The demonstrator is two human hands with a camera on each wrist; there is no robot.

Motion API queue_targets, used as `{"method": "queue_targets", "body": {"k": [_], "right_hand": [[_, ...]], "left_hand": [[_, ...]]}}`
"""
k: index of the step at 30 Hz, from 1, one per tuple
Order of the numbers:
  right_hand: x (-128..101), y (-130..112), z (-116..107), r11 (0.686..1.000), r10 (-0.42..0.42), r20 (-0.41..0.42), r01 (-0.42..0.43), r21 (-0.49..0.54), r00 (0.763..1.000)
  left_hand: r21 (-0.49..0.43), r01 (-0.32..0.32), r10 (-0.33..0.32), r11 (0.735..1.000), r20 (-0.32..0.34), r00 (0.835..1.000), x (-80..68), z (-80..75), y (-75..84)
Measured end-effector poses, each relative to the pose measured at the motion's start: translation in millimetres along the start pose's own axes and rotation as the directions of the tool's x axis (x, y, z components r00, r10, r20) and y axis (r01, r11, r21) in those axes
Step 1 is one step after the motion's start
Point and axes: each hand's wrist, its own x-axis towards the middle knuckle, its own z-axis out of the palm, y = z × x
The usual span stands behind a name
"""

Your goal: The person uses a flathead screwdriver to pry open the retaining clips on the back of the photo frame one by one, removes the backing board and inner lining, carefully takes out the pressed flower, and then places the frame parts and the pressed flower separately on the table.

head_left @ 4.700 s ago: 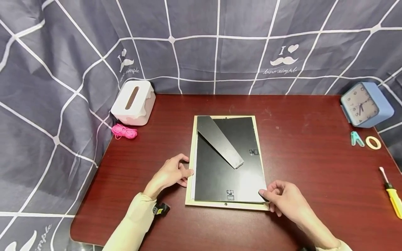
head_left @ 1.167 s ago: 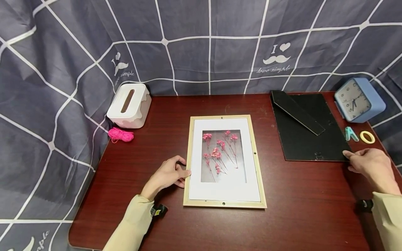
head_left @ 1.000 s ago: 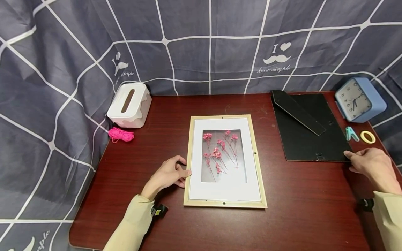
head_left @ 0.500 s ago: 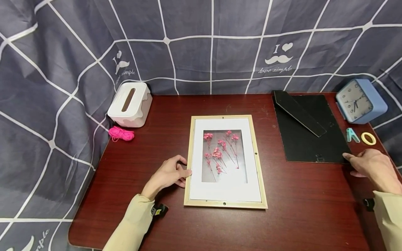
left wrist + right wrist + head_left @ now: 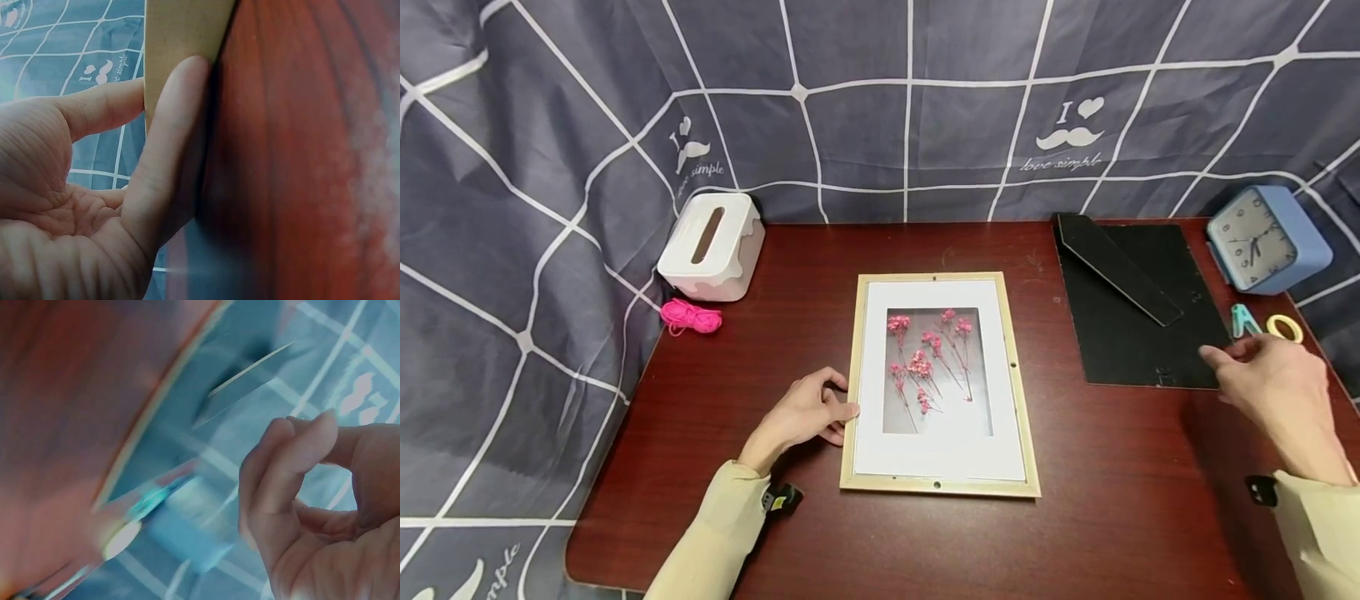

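Note:
A pale wooden picture frame (image 5: 977, 489) lies at the table's middle, with a white mat (image 5: 917, 460) around dried pink flowers (image 5: 920, 363). My left hand (image 5: 801, 414) holds its left side, thumb on the top edge; the left wrist view shows the fingers against the wooden rail (image 5: 181, 37). At the back right lies the black backing board (image 5: 1138, 358), its stand leg (image 5: 1120, 271) slanting across it. Over this board's near right corner hovers my right hand (image 5: 1273, 383), fingers loosely curled with nothing between them, as the right wrist view of the hand (image 5: 312, 506) confirms.
A white tissue box (image 5: 707, 250) and a bundle of pink cord (image 5: 691, 317) sit at the back left. Along the right stand a blue clock (image 5: 1266, 242), a teal clip (image 5: 1243, 320) and a yellow ring (image 5: 1285, 328). A grey checked curtain (image 5: 970, 125) hangs behind the table.
The backing board has gone from the frame to the back right, uncovering the flowers. My right hand has let go of its corner and shifted left. My left hand stays on the frame.

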Motion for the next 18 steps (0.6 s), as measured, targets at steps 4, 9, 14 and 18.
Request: {"method": "queue_targets", "body": {"k": [4,9,14,18], "right_hand": [[-19,-36,2,0.990,-0.129,0.009,0.128,0.063,0.992],[-39,-83,16,0.930,-0.352,0.001,0.349,0.116,0.936],[-56,-134,39,0.847,-0.515,0.032,0.502,0.176,0.857],[-60,-167,57,0.772,-0.627,0.083,0.604,0.199,0.774]], "left_hand": [[0.001,0.001,-0.001,1.000,0.000,1.000,0.7,-0.3,-1.1],[0.019,0.000,0.001,1.000,-0.005,1.000,0.4,0.0,-1.1],[0.026,0.011,-0.010,1.000,-0.007,1.000,0.6,-0.5,0.8],[0.017,0.015,-0.015,1.000,-0.008,1.000,1.8,-0.4,1.1]]}}
